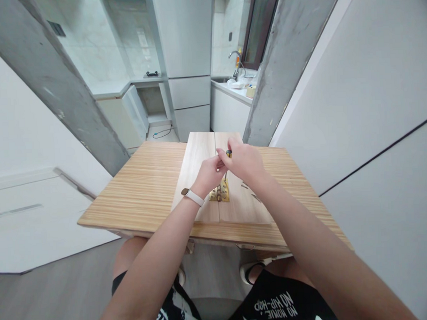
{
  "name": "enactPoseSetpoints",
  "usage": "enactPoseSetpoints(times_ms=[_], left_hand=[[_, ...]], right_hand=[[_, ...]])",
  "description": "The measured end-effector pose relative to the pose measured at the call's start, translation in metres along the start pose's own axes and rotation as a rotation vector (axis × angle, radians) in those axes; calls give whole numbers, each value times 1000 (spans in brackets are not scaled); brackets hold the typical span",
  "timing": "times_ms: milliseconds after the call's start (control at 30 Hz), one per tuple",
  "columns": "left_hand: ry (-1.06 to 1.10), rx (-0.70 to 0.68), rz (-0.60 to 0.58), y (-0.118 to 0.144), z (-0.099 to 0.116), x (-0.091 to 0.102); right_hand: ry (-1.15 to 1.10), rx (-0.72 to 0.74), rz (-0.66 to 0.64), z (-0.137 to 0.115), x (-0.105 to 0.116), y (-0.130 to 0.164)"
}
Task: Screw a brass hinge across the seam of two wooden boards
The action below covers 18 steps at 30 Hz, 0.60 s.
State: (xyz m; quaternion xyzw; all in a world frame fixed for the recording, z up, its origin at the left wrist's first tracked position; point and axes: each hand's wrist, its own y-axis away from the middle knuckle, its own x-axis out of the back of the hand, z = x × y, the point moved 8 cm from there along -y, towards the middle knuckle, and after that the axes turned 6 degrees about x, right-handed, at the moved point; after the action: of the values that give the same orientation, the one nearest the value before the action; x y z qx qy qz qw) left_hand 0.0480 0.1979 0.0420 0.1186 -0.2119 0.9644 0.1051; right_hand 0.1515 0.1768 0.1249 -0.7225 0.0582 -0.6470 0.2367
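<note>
My right hand (244, 159) is closed round the dark handle of a screwdriver (229, 153), whose thin shaft points down at a brass hinge (224, 193). My left hand (211, 173), with a white-banded watch on the wrist, has its fingers pinched together at the screwdriver just below the right hand. The hinge lies spread flat across the seam between two pale wooden boards (195, 153). The screwdriver's tip meets the hinge's right leaf near its far edge. Several small screws (245, 186) lie on the right board, partly behind my right forearm.
The boards rest on a striped wooden table (140, 182), close to my knees. A white panel (380, 86) flanks the table on the right. Beyond the table stand a fridge (191, 92), a counter with a sink tap (235, 60), and an open low cabinet (150, 104).
</note>
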Motion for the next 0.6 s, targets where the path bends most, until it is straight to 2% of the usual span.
enactPoseSetpoints(times_ms=[200, 467, 600], left_hand=[[-41, -17, 62, 2, 8, 7], [-26, 1, 124, 2, 7, 6], [-52, 27, 50, -2, 5, 2]], right_hand=[[100, 44, -61, -12, 22, 5], [87, 129, -135, -19, 18, -1], [98, 168, -161, -14, 16, -1]])
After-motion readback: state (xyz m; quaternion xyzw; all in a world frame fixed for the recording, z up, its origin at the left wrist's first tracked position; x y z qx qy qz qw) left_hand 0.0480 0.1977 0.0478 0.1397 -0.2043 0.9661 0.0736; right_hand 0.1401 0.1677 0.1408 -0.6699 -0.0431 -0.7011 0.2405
